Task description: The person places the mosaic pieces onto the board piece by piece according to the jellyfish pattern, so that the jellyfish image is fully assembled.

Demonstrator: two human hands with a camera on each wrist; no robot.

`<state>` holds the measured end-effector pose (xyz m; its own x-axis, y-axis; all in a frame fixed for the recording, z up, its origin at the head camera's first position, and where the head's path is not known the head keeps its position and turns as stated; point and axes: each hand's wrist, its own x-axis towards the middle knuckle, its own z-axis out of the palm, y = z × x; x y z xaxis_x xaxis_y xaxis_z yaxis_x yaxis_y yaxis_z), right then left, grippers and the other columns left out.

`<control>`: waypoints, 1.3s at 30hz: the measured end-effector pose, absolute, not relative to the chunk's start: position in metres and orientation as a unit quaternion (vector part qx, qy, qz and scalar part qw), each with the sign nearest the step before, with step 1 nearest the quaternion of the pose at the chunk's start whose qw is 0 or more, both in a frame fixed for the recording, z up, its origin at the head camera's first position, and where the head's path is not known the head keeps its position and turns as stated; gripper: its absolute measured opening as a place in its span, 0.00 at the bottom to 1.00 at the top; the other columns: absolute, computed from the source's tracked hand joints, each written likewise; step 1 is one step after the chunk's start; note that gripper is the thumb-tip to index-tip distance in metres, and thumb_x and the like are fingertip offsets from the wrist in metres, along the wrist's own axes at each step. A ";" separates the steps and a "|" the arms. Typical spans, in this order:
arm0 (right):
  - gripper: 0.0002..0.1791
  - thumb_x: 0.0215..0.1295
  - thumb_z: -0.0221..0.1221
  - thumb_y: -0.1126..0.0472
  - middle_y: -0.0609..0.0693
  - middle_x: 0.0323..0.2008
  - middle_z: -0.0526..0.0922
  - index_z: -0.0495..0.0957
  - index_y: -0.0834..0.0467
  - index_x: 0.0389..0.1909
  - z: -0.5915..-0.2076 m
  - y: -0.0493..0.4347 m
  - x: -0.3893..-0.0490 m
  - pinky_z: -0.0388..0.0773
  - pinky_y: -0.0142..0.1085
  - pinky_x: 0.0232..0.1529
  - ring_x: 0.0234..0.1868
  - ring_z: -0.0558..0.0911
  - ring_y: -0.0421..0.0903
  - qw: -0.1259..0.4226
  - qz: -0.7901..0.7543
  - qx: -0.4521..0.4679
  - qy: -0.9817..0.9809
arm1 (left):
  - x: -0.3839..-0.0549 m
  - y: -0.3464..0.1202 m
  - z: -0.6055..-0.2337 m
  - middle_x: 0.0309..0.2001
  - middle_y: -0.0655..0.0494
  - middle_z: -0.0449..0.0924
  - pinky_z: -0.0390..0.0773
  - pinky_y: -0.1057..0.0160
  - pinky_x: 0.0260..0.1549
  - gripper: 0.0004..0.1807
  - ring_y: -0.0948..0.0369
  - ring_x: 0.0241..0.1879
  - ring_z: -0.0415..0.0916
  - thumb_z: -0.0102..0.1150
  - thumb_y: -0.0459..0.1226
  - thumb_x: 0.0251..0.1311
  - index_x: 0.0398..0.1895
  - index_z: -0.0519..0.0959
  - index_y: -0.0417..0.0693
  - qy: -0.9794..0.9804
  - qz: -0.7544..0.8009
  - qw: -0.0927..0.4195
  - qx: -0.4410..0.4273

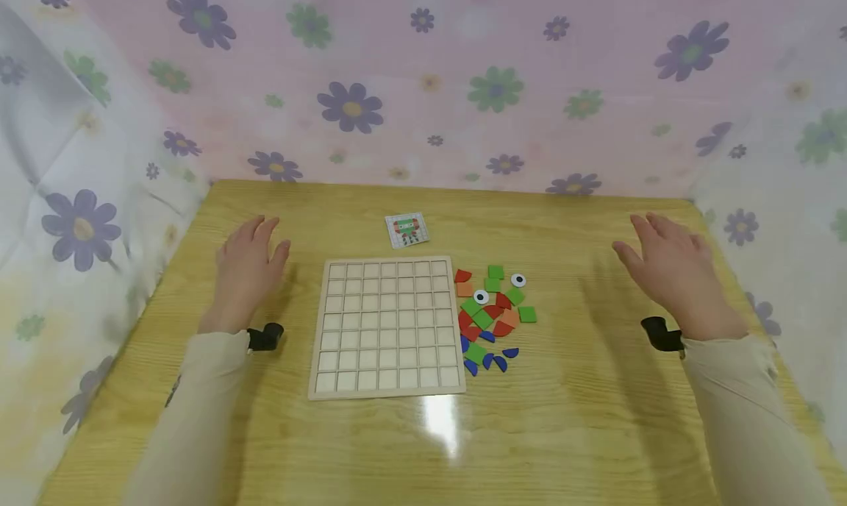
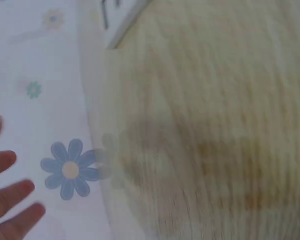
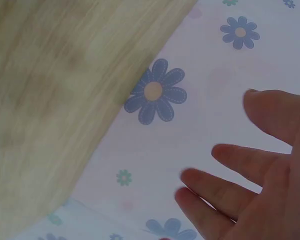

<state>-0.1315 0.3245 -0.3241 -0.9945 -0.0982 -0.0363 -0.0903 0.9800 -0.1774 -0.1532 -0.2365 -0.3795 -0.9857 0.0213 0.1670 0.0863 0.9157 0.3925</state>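
My left hand (image 1: 248,274) hovers over the left side of the table, fingers loose and holding nothing. Over the right side is my right hand (image 1: 673,274), also with nothing in it; its fingers (image 3: 220,192) spread apart in the right wrist view. Between the hands lies a square wooden grid board (image 1: 388,328) with bare cells. A loose cluster of flat pieces lies along its right edge: green squares (image 1: 527,315), red quarter-rounds (image 1: 503,329), orange squares (image 1: 465,290), blue half-rounds (image 1: 510,352) and two white eye discs (image 1: 518,280).
A small picture card (image 1: 406,230) showing a coloured figure lies behind the board. The wooden table (image 1: 370,454) reaches a flowered cloth (image 1: 430,109) at the back and both sides. Black wrist mounts (image 1: 266,337) sit at both cuffs.
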 end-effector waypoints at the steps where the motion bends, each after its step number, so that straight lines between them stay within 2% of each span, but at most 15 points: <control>1: 0.38 0.65 0.33 0.38 0.67 0.60 0.59 0.53 0.63 0.65 -0.326 0.322 -0.129 0.55 0.60 0.50 0.57 0.61 0.65 0.016 -0.087 -0.048 0.995 | -0.151 -0.238 -0.382 0.63 0.43 0.56 0.51 0.39 0.51 0.29 0.42 0.55 0.58 0.34 0.52 0.65 0.64 0.59 0.47 -0.970 -0.226 0.089 -0.024; 3: 0.37 0.65 0.34 0.37 0.64 0.50 0.72 0.62 0.63 0.61 -0.331 0.318 -0.125 0.68 0.52 0.36 0.43 0.74 0.60 0.008 -0.086 -0.052 0.995 | -0.148 -0.241 -0.387 0.59 0.45 0.63 0.61 0.44 0.45 0.28 0.45 0.45 0.66 0.35 0.52 0.65 0.63 0.62 0.48 -0.957 -0.270 0.103 -0.017; 5: 0.35 0.65 0.35 0.38 0.61 0.41 0.78 0.68 0.62 0.56 -0.335 0.315 -0.121 0.70 0.47 0.24 0.32 0.77 0.55 0.003 -0.095 -0.052 0.994 | -0.144 -0.242 -0.390 0.56 0.46 0.68 0.65 0.47 0.42 0.27 0.47 0.40 0.69 0.36 0.51 0.65 0.62 0.64 0.48 -0.946 -0.306 0.106 -0.016; 6: 0.34 0.65 0.35 0.38 0.60 0.39 0.79 0.69 0.61 0.54 -0.337 0.314 -0.119 0.69 0.45 0.21 0.29 0.77 0.53 0.003 -0.101 -0.049 0.994 | -0.143 -0.242 -0.390 0.54 0.47 0.69 0.66 0.48 0.41 0.26 0.48 0.41 0.69 0.36 0.51 0.65 0.61 0.65 0.49 -0.942 -0.318 0.105 -0.017; 11: 0.30 0.65 0.37 0.40 0.58 0.41 0.78 0.72 0.59 0.51 -0.348 0.310 -0.112 0.70 0.50 0.30 0.35 0.77 0.54 -0.001 -0.148 -0.025 0.989 | -0.140 -0.233 -0.396 0.48 0.49 0.75 0.68 0.50 0.43 0.25 0.50 0.46 0.72 0.38 0.51 0.65 0.58 0.69 0.48 -0.928 -0.364 0.082 -0.025; 16: 0.28 0.66 0.39 0.41 0.57 0.43 0.78 0.71 0.58 0.53 -0.362 0.294 -0.113 0.69 0.50 0.36 0.38 0.76 0.54 0.009 -0.203 -0.027 0.979 | -0.132 -0.223 -0.412 0.50 0.51 0.74 0.70 0.55 0.42 0.26 0.55 0.47 0.72 0.36 0.52 0.65 0.59 0.67 0.49 -0.907 -0.420 -0.015 0.010; 19: 0.25 0.66 0.42 0.45 0.57 0.43 0.77 0.71 0.58 0.53 -0.371 0.279 -0.118 0.69 0.49 0.38 0.40 0.76 0.53 0.020 -0.236 -0.044 0.971 | -0.131 -0.218 -0.417 0.49 0.48 0.73 0.72 0.58 0.37 0.28 0.54 0.42 0.73 0.36 0.53 0.64 0.62 0.63 0.50 -0.901 -0.427 -0.069 0.029; 24: 0.22 0.67 0.45 0.49 0.56 0.42 0.77 0.71 0.59 0.54 -0.382 0.256 -0.128 0.70 0.48 0.40 0.41 0.75 0.53 0.040 -0.272 -0.062 0.960 | -0.132 -0.211 -0.416 0.46 0.44 0.70 0.72 0.60 0.31 0.32 0.55 0.31 0.73 0.38 0.53 0.64 0.66 0.54 0.45 -0.903 -0.410 -0.126 0.031; 29: 0.22 0.65 0.49 0.51 0.55 0.45 0.76 0.69 0.58 0.56 -0.390 0.233 -0.135 0.68 0.49 0.45 0.44 0.74 0.53 0.067 -0.308 -0.060 0.947 | -0.130 -0.203 -0.408 0.46 0.45 0.72 0.68 0.55 0.40 0.33 0.55 0.33 0.73 0.38 0.54 0.64 0.65 0.56 0.44 -0.916 -0.370 -0.152 0.025; 31: 0.22 0.64 0.50 0.52 0.54 0.46 0.75 0.68 0.58 0.56 -0.393 0.224 -0.139 0.69 0.48 0.45 0.45 0.74 0.52 0.078 -0.321 -0.060 0.942 | -0.131 -0.199 -0.407 0.48 0.45 0.72 0.66 0.53 0.43 0.32 0.53 0.40 0.71 0.37 0.54 0.64 0.64 0.59 0.43 -0.923 -0.350 -0.156 0.020; 36: 0.22 0.63 0.52 0.55 0.55 0.47 0.73 0.68 0.58 0.56 -0.403 0.206 -0.149 0.72 0.44 0.39 0.44 0.75 0.52 0.095 -0.332 -0.063 0.936 | -0.126 -0.189 -0.408 0.50 0.43 0.70 0.65 0.51 0.44 0.30 0.49 0.48 0.66 0.37 0.51 0.65 0.63 0.61 0.40 -0.931 -0.331 -0.150 0.024; 39: 0.22 0.62 0.53 0.55 0.56 0.48 0.71 0.69 0.59 0.56 -0.407 0.201 -0.156 0.71 0.45 0.41 0.43 0.74 0.52 0.092 -0.323 -0.066 0.939 | -0.127 -0.182 -0.411 0.44 0.45 0.71 0.66 0.53 0.40 0.29 0.51 0.43 0.66 0.38 0.51 0.65 0.62 0.63 0.41 -0.934 -0.330 -0.134 0.035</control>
